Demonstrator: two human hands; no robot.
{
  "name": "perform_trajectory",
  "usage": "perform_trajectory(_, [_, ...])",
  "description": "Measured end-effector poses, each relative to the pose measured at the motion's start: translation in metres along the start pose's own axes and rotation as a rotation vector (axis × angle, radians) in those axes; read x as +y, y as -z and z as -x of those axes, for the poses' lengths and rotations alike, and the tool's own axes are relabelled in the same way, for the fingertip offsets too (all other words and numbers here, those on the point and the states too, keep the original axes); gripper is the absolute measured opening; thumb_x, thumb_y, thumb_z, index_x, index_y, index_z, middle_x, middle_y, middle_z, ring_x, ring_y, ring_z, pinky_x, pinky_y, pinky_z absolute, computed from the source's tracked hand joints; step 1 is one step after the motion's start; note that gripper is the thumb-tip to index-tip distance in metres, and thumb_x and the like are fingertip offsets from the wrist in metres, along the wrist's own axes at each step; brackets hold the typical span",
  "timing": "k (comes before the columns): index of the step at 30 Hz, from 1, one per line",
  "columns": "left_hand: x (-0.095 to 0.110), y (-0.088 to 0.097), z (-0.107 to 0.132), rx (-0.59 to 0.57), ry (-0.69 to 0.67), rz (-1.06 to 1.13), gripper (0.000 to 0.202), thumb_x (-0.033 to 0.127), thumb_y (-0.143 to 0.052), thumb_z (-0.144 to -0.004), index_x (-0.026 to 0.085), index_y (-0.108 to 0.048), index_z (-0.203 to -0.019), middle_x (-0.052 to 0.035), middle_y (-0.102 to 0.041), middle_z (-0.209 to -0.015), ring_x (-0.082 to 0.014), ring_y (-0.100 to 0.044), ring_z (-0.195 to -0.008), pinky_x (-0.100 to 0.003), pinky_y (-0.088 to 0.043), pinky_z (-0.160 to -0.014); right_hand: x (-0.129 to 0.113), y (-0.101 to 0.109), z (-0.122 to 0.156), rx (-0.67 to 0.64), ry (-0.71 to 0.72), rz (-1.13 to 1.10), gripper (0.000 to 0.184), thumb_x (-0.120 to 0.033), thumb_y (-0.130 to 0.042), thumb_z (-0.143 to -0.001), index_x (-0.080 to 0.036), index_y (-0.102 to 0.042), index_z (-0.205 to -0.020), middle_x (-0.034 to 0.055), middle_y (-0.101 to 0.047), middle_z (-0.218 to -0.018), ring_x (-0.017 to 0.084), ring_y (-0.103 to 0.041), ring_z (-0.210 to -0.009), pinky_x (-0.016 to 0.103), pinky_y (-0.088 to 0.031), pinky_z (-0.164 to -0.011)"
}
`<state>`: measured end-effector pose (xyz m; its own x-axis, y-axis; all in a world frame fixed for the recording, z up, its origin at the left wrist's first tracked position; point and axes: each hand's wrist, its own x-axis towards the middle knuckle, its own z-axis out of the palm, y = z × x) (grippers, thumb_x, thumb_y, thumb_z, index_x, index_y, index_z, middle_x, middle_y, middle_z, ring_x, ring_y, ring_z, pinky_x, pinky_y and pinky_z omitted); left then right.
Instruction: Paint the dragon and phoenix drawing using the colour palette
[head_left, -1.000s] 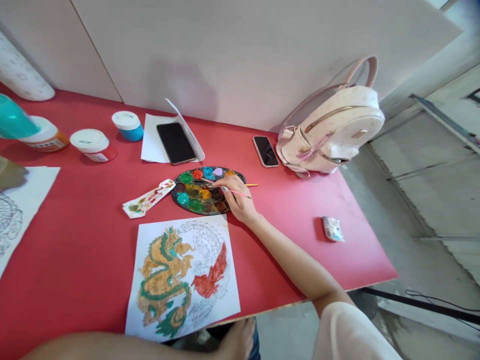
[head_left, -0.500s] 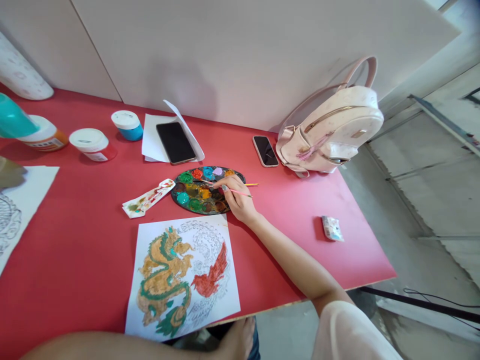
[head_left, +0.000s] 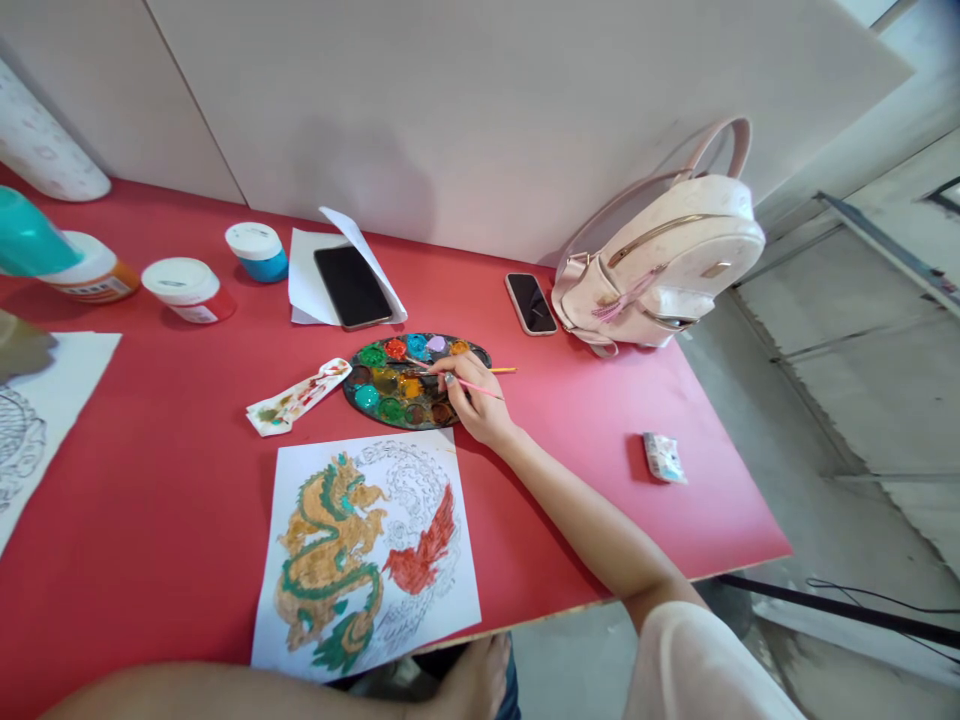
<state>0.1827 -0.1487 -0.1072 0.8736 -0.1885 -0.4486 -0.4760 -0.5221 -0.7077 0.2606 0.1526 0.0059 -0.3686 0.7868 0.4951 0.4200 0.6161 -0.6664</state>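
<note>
My right hand [head_left: 478, 402] is closed on a thin pink paintbrush [head_left: 480, 389], with the brush tip over the wells of an oval paint palette [head_left: 390, 388] full of several colours. A second brush with an orange handle [head_left: 504, 370] lies across the palette's right end. Just in front of the palette lies a sheet [head_left: 367, 555] with a dragon painted brown and green and a red bird, the rest only outlined. My left forearm lies along the table's near edge. My left hand [head_left: 472, 682] hangs over that edge with nothing visible in it; its fingers are partly hidden.
On the red table [head_left: 165, 500]: a paint-stained paper strip [head_left: 296, 398], three paint jars [head_left: 187, 290], a phone on folded paper [head_left: 352, 287], a second phone [head_left: 531, 302], a pale backpack [head_left: 667, 260], a small packet [head_left: 664, 457], another drawing [head_left: 37, 410] at the left. The wall is close behind.
My right hand has shifted the brush very slightly over the palette. Nothing else has moved.
</note>
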Motion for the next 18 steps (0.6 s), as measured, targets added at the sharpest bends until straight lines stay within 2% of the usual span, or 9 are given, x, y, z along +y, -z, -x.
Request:
perform_trajectory(3, [0.023,-0.006,-0.013,0.193,0.358,0.632,0.046,0.042,-0.041,-0.094,0.025,-0.083,-0.085,-0.0075,-0.08,-0.108,-0.0294,-0.077,-0.106,-0.048,-0.063,-0.067,-0.001,0.001,-0.001,0.008,0.032,-0.031,0.032,-0.028,-0.036,-0.108,-0.022,-0.067,-0.109,0.0073,-0.069,-0.089,0.024,-0.062,-0.09,0.04,-0.052,-0.088])
perform_trajectory(5, [0.033,-0.007,-0.018,0.289,0.53,0.726,0.04,0.041,-0.046,-0.089,0.026,-0.083,-0.085,-0.0046,-0.081,-0.106,-0.0291,-0.076,-0.105,-0.05,-0.061,-0.073,-0.002,0.001,-0.002,-0.006,0.048,-0.031,0.033,-0.031,-0.036,-0.109,-0.022,-0.067,-0.109,0.0079,-0.07,-0.092,0.025,-0.062,-0.092,0.041,-0.051,-0.089])
perform_trajectory(6, [0.034,-0.007,-0.018,0.283,0.544,0.68,0.044,0.038,-0.042,-0.089,0.025,-0.082,-0.079,-0.0043,-0.081,-0.103,-0.0289,-0.077,-0.103,-0.05,-0.06,-0.073,-0.002,0.002,-0.002,-0.019,0.051,-0.024,0.034,-0.033,-0.035,-0.109,-0.023,-0.068,-0.108,0.0083,-0.071,-0.094,0.025,-0.062,-0.093,0.041,-0.051,-0.09])
perform_trajectory(8, [0.027,-0.005,-0.015,0.188,0.423,0.362,0.058,0.028,-0.028,-0.092,0.019,-0.076,-0.061,-0.0066,-0.081,-0.098,-0.0263,-0.078,-0.096,-0.045,-0.059,-0.069,-0.002,0.002,-0.003,-0.041,0.048,-0.007,0.04,-0.039,-0.032,-0.111,-0.023,-0.068,-0.105,0.0089,-0.072,-0.097,0.025,-0.062,-0.094,0.042,-0.05,-0.09])
perform_trajectory(10, [0.011,-0.004,-0.008,0.042,0.199,-0.174,0.068,0.016,-0.017,-0.093,0.013,-0.065,-0.045,-0.0112,-0.081,-0.087,-0.0212,-0.079,-0.087,-0.033,-0.057,-0.063,-0.001,0.001,-0.003,-0.053,0.046,0.003,0.046,-0.046,-0.03,-0.111,-0.023,-0.069,-0.102,0.0091,-0.073,-0.098,0.025,-0.062,-0.093,0.041,-0.049,-0.091])
perform_trajectory(11, [0.001,-0.004,-0.004,-0.037,0.124,-0.449,0.067,0.014,-0.018,-0.094,0.013,-0.062,-0.043,-0.0094,-0.08,-0.082,-0.0189,-0.078,-0.085,-0.03,-0.057,-0.062,0.0,0.001,-0.003,-0.054,0.049,0.004,0.048,-0.048,-0.029,-0.111,-0.023,-0.069,-0.1,0.0091,-0.073,-0.098,0.025,-0.062,-0.093,0.041,-0.049,-0.091])
perform_trajectory(12, [-0.01,-0.006,-0.001,0.024,0.08,-0.516,0.069,0.019,-0.02,-0.095,0.013,-0.059,-0.039,-0.0092,-0.077,-0.07,-0.0181,-0.078,-0.076,-0.027,-0.055,-0.058,0.0,0.001,-0.003,-0.052,0.054,0.003,0.049,-0.049,-0.03,-0.111,-0.023,-0.069,-0.1,0.009,-0.073,-0.098,0.024,-0.062,-0.093,0.041,-0.049,-0.091])
perform_trajectory(13, [-0.02,-0.008,0.002,0.084,0.117,-0.492,0.068,0.025,-0.024,-0.096,0.014,-0.06,-0.039,-0.0084,-0.076,-0.067,-0.0192,-0.078,-0.079,-0.027,-0.054,-0.058,0.001,0.0,-0.003,-0.046,0.061,0.0,0.049,-0.049,-0.03,-0.111,-0.022,-0.069,-0.099,0.0088,-0.073,-0.098,0.024,-0.061,-0.093,0.04,-0.048,-0.09])
perform_trajectory(18, [-0.052,-0.014,0.014,0.334,0.403,-0.196,0.062,0.032,-0.033,-0.095,0.013,-0.065,-0.045,-0.0065,-0.077,-0.07,-0.0203,-0.078,-0.089,-0.025,-0.054,-0.06,0.001,0.0,-0.002,-0.036,0.074,0.009,0.044,-0.042,-0.033,-0.112,-0.021,-0.069,-0.098,0.0082,-0.072,-0.093,0.023,-0.06,-0.088,0.038,-0.048,-0.087])
